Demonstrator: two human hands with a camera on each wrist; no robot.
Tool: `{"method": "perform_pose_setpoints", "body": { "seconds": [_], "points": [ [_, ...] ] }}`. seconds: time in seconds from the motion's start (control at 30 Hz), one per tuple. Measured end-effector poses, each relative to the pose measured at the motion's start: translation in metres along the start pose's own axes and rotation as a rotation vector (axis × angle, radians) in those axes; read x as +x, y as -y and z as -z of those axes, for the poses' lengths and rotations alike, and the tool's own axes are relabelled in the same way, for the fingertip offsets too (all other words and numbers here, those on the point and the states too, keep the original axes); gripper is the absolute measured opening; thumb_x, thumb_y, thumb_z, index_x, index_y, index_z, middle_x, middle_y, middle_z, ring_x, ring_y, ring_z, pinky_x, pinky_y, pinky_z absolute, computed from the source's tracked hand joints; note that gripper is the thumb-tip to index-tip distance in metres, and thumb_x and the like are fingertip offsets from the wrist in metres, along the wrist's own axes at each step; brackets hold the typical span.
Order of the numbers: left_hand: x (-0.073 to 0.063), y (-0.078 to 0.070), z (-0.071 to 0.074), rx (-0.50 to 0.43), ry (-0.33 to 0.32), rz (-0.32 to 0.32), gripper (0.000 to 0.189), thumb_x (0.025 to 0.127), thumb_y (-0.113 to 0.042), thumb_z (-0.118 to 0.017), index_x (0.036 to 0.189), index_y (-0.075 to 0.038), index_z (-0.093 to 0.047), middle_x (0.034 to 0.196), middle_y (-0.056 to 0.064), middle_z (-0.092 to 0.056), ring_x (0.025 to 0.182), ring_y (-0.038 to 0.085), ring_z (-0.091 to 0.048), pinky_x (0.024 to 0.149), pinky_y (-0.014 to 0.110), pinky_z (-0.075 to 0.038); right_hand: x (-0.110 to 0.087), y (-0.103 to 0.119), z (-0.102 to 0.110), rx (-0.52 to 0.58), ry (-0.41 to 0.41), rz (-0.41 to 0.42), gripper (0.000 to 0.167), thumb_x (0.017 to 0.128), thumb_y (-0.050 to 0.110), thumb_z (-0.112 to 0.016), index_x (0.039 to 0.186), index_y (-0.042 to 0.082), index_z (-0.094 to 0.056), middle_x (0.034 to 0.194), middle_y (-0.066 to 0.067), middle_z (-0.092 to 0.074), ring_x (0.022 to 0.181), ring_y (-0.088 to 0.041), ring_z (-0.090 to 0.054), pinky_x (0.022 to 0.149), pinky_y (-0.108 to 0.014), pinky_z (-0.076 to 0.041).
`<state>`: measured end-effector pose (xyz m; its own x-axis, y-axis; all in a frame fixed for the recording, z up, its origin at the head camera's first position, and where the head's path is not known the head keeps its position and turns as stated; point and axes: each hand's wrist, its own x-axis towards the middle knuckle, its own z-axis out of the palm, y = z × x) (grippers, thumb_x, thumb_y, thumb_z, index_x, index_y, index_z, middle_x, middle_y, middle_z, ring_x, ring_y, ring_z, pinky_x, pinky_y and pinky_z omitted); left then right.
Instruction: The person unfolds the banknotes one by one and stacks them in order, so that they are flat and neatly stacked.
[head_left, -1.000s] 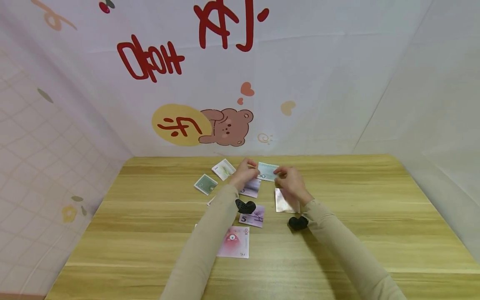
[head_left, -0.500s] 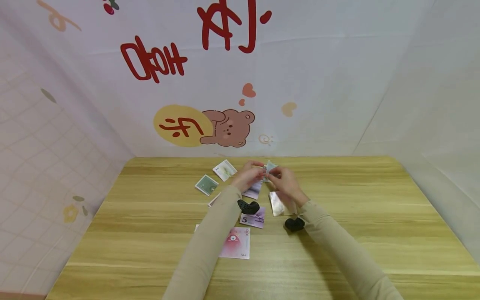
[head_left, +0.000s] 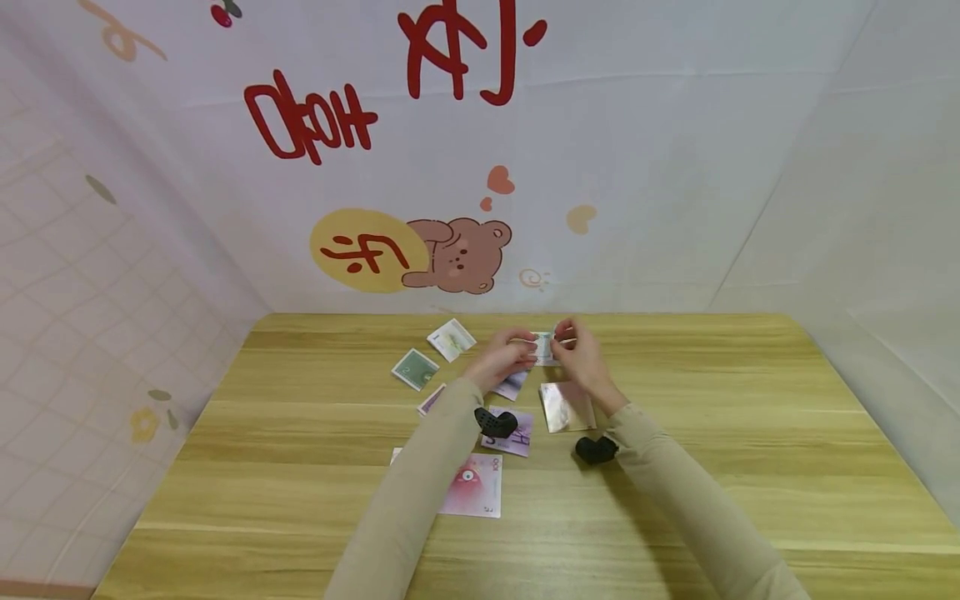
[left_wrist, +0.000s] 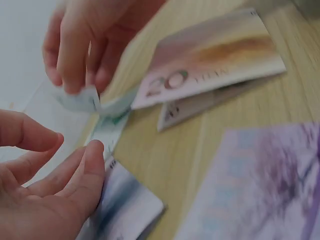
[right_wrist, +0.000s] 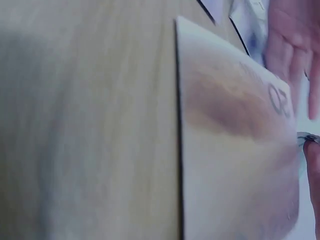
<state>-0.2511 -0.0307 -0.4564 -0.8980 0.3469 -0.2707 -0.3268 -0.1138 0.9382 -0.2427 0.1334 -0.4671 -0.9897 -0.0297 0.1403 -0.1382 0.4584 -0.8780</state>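
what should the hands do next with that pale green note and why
The right hand could perhaps bring the raised end of the pale green note toward the left hand: it pinches that end up, while the left fingertips are by the note's lower part.

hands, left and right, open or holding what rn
Left hand: open, beside the pale green banknote; whether it touches, I can't tell.
Right hand: closed, pinching that banknote.
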Motion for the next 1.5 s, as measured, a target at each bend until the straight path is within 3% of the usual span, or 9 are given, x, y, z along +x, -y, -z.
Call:
{"method": "perform_pose_setpoints", "body": {
  "seconds": [0.2, 0.5, 0.7, 0.97, 1.1, 1.5],
  "points": [
    [-0.002, 0.007, 0.011, 0.022, -0.054, -0.043, 0.04, 0.09, 0.011, -0.045, 0.129, 0.014, -0.044, 0.127, 0.031, -0.047, 0.092, 0.025, -0.055, 0.089, 0.035, -0.049, -0.001, -0.002, 0.016, -0.035, -0.03, 0.075, 0.021, 0.09, -0.007, -0.055, 0.111, -0.006, -0.052, 0.1, -0.024, -0.06, 0.089, -0.037, -0.062, 0.075, -0.04, -0.052],
    [-0.003, 0.001, 0.014, 0.04, -0.076, -0.048, 0.042, 0.09, 0.009, -0.045, 0.131, 0.011, -0.045, 0.132, 0.029, -0.046, 0.091, 0.026, -0.052, 0.095, 0.043, -0.044, -0.008, 0.004, 0.031, -0.101, -0.063, 0.232, 0.021, 0.088, -0.009, -0.056, 0.109, -0.008, -0.058, 0.102, -0.027, -0.063, 0.085, -0.038, -0.065, 0.075, -0.047, -0.055],
    [-0.002, 0.0, 0.013, 0.057, -0.113, -0.05, 0.039, 0.088, 0.01, -0.046, 0.127, 0.008, -0.05, 0.126, 0.024, -0.05, 0.083, 0.022, -0.052, 0.083, 0.036, -0.047, -0.011, 0.013, 0.036, -0.118, -0.091, 0.331, 0.021, 0.088, -0.011, -0.057, 0.108, -0.006, -0.059, 0.1, -0.025, -0.063, 0.083, -0.037, -0.066, 0.07, -0.045, -0.056],
    [-0.004, -0.003, 0.018, 0.141, -0.165, -0.145, 0.028, 0.089, 0.01, -0.055, 0.117, 0.008, -0.057, 0.105, 0.019, -0.06, 0.073, 0.019, -0.054, 0.073, 0.035, -0.05, -0.016, 0.019, 0.041, -0.144, -0.102, 0.359, 0.021, 0.086, -0.011, -0.058, 0.107, -0.007, -0.06, 0.098, -0.023, -0.064, 0.081, -0.035, -0.067, 0.068, -0.043, -0.057],
    [-0.01, -0.002, 0.026, 0.23, -0.17, -0.192, 0.022, 0.089, 0.009, -0.057, 0.111, 0.007, -0.06, 0.101, 0.016, -0.061, 0.078, 0.019, -0.056, 0.079, 0.042, -0.052, -0.019, 0.016, 0.043, -0.139, -0.092, 0.358, 0.022, 0.085, -0.012, -0.058, 0.106, -0.008, -0.06, 0.098, -0.023, -0.064, 0.081, -0.036, -0.067, 0.068, -0.042, -0.057],
    [-0.027, 0.003, 0.044, 0.315, -0.117, -0.205, 0.021, 0.089, 0.01, -0.056, 0.11, 0.008, -0.058, 0.105, 0.024, -0.059, 0.081, 0.018, -0.055, 0.072, 0.03, -0.051, -0.032, 0.007, 0.045, -0.149, -0.029, 0.279, 0.022, 0.084, -0.009, -0.059, 0.106, -0.006, -0.061, 0.098, -0.02, -0.064, 0.08, -0.032, -0.066, 0.069, -0.041, -0.056]
  ]
}}
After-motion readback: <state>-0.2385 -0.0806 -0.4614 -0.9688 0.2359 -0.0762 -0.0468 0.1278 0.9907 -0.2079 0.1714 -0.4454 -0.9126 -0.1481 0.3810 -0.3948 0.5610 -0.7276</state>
